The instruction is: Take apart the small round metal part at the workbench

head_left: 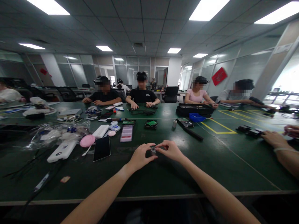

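A small round silvery part [153, 150], perhaps metal, is between my two hands over the green table. My left hand [142, 156] curves around it, index finger at its top left and thumb stretched out below. From the other side my right hand [171, 151] pinches its right edge with thumb and fingers. The part is too small to name its kind. Beyond my hands lie a green circuit board [151, 123] on a dark base and a small silvery cylinder [174, 124] standing upright.
Left of my hands lie a black phone [102, 148], a pink round lid [87, 141], a white device [62, 151] and plastic bags [58, 132]. A blue tray [196, 117] and a black bar [193, 133] lie right. Another person's hand [274, 139] reaches in at far right; several people sit opposite.
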Motion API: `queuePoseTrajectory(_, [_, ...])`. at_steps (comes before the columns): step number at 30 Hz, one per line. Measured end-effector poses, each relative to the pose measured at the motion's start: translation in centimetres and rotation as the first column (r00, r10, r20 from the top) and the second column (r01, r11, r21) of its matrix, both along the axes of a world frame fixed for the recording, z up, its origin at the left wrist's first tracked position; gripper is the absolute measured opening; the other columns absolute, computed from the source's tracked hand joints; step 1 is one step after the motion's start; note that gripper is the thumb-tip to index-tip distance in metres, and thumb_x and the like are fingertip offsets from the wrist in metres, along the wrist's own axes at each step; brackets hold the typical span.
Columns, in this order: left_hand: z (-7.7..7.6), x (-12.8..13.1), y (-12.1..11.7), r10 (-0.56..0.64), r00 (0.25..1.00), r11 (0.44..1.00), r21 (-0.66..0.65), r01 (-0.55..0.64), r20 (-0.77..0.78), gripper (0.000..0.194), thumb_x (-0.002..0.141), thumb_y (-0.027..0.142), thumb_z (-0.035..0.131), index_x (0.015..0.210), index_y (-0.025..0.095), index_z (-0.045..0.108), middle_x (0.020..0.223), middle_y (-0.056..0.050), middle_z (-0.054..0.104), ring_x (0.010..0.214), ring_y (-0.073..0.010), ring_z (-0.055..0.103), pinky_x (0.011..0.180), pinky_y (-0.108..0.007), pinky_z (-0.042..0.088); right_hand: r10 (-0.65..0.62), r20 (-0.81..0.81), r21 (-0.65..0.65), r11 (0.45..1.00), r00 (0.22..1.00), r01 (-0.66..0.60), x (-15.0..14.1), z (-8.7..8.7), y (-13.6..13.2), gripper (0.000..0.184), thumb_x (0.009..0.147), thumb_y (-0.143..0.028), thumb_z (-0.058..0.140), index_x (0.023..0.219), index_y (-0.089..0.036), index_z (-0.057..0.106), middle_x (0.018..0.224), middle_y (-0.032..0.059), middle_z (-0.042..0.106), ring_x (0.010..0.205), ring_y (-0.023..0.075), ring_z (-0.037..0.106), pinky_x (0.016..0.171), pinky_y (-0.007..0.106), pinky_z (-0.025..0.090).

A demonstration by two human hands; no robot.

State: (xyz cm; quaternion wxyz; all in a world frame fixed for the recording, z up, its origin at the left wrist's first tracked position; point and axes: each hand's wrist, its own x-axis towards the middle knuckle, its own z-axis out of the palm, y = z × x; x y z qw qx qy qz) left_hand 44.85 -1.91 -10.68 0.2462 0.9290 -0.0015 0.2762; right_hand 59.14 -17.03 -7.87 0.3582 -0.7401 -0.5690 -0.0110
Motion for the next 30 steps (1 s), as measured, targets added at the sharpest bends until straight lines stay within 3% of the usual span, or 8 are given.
queuePoseTrajectory(11, [0.0, 0.1, 0.0, 0.008, 1.0, 1.0, 0.006, -0.008, -0.01, 0.041, 0.076, 0.04, 0.07, 0.113, 0.026, 0.059, 0.11, -0.003, 0.063, 0.099, -0.0225, 0.058, 0.09, -0.036, 0.045, -0.023, 0.005, 0.005, 1.0, 1.0, 0.023, -0.7, 0.0, 0.1, 0.024, 0.082, -0.04, 0.062, 0.09, -0.022, 0.075, 0.058, -0.0027, 0.044, 0.053, 0.0098, 0.042, 0.051, 0.023, 0.028])
queuePoseTrajectory(19, [0.0, 0.1, 0.0, 0.022, 1.0, 1.0, -0.018, -0.022, -0.012, 0.052, 0.075, 0.04, 0.071, 0.122, 0.026, 0.053, 0.106, -0.004, 0.063, 0.096, -0.0226, 0.059, 0.086, -0.035, 0.046, -0.049, 0.028, 0.002, 0.999, 0.998, 0.049, -1.1, -0.1, 0.4, 0.024, 0.082, -0.039, 0.061, 0.09, -0.022, 0.075, 0.058, -0.0025, 0.045, 0.053, 0.0097, 0.043, 0.051, 0.023, 0.027])
queuePoseTrajectory(30, [-0.1, 0.1, 0.1, 0.011, 1.0, 1.0, 0.003, -0.011, 0.001, 0.043, 0.075, 0.039, 0.071, 0.114, 0.027, 0.058, 0.112, -0.003, 0.062, 0.099, -0.0222, 0.058, 0.089, -0.035, 0.046, -0.006, 0.035, -0.042, 0.999, 0.999, 0.007, -1.2, 0.1, 0.2, 0.024, 0.086, -0.037, 0.056, 0.098, -0.025, 0.074, 0.064, -0.0005, 0.054, 0.057, 0.0104, 0.047, 0.053, 0.022, 0.029])
